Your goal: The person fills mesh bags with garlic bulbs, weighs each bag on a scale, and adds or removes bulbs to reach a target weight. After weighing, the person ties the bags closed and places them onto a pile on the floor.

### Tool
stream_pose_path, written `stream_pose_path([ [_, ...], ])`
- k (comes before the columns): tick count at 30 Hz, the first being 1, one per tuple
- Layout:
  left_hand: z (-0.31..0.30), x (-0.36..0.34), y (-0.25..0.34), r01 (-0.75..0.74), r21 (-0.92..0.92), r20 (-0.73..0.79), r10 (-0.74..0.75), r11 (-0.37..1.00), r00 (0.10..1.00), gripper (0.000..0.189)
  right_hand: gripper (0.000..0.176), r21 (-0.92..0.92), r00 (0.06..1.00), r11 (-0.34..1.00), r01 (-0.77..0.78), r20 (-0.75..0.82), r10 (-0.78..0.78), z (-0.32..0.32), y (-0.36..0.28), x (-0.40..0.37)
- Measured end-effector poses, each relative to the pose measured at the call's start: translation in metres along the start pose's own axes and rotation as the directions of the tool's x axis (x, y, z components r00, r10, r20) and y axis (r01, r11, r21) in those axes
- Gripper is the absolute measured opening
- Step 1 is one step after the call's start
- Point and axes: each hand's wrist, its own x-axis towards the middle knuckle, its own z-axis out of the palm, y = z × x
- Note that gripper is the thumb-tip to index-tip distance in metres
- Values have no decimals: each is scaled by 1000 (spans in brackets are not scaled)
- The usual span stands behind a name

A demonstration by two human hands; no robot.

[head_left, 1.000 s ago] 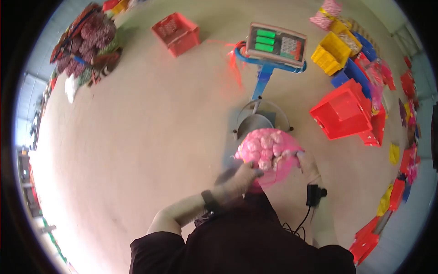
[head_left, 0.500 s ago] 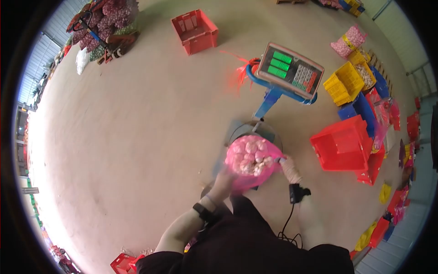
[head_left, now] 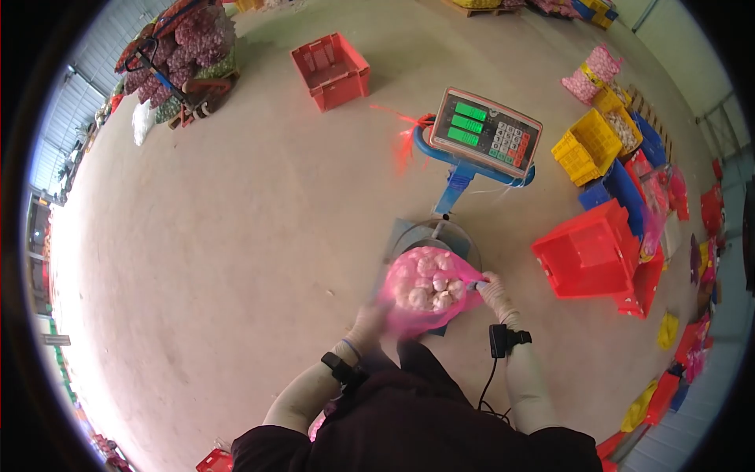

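Note:
A pink mesh bag [head_left: 401, 313] with its mouth wide open holds several white garlic bulbs [head_left: 425, 285]. It rests on the platform of a scale [head_left: 399, 234], whose display [head_left: 487, 131] shows green digits. At the bag's left edge is my left hand [head_left: 368, 326], blurred, its fingers too smeared to read. My right hand [head_left: 494, 291] wears a pale glove and grips the bag's right rim, with fingers closed around it.
A red crate [head_left: 330, 72] stands on the floor beyond the scale. To the right are another red crate [head_left: 586, 250], a yellow crate [head_left: 587, 146] and a blue crate [head_left: 617, 193]. Filled mesh sacks [head_left: 197, 39] are piled at the upper left, beside a pallet jack [head_left: 169, 82].
My left hand has moved slightly left and down, drawing the bag's edge outward. My right hand still holds the other side. The view has shifted a little.

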Motion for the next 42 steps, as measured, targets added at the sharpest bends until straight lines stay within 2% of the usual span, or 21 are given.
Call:
stream_pose_path([
  [3,-4,-7,10,258,-78,-74,-264,963,962,22,25,40,996,996,74,-42,-72,-4,-8,-9],
  [5,-28,-2,-17,-141,436,123,97,889,988,31,22,53,997,997,62,-59,-59,-19,-46,-32],
  [6,-20,-11,4,-148,436,128,102,888,987,31,19,62,997,997,46,-67,-42,-26,-65,-45],
  [8,7,-40,69,341,148,54,-352,928,934,37,15,241,989,960,139,-90,-121,-36,-67,-58],
  [10,-11,-36,50,257,250,95,-288,933,953,39,12,411,973,883,228,-126,-193,-49,-61,-74],
  [12,-28,-31,41,163,346,145,-224,924,964,41,11,437,992,900,-18,-104,70,-65,-50,-88],
  [16,-55,-18,31,152,355,53,-182,922,982,44,14,535,940,828,-169,-166,299,-70,-4,-115],
  [18,-59,-19,39,133,348,49,-160,928,986,45,15,306,909,895,-325,-158,384,-65,51,-129],
  [20,-51,-28,67,346,196,-66,-340,918,938,43,24,-112,838,840,-532,-212,503,-47,98,-152],
  [22,-83,-10,36,187,373,6,-204,909,979,42,22,-260,765,720,-644,-223,604,-30,85,-198],
  [26,-79,-20,70,202,522,-125,-159,829,979,33,19,-76,475,470,-880,-117,872,13,146,-250],
  [28,-69,-12,85,158,573,-164,-76,804,984,43,19,-151,650,639,-755,-44,758,30,162,-260],
  [31,-29,10,108,-218,886,85,319,410,944,55,19,-167,870,859,-484,12,492,56,181,-276],
  [34,10,31,114,-418,899,335,411,129,848,57,20,-145,977,967,-209,-71,200,86,180,-280],
  [36,6,62,100,-555,823,502,298,124,812,50,20,-146,966,982,-120,-244,82,120,172,-315],
  [37,-4,95,90,-607,785,619,144,-126,772,33,20,-159,937,981,-111,-345,50,131,159,-321],
  [38,-7,119,88,-661,747,645,171,62,745,22,20,-180,897,977,-117,-441,26,154,152,-347],
  [39,-4,110,97,-654,753,620,256,71,742,20,20,-207,852,970,-129,-523,2,197,154,-400],
  [40,-13,145,89,-768,560,666,382,310,640,12,21,4,798,962,-273,-557,229,220,114,-420],
  [41,-2,125,118,-603,721,603,122,341,789,15,22,213,729,904,-371,-536,426,233,69,-434],
  [42,-7,138,121,-551,723,560,113,416,820,13,22,288,659,867,-407,-564,497,272,58,-456],
])
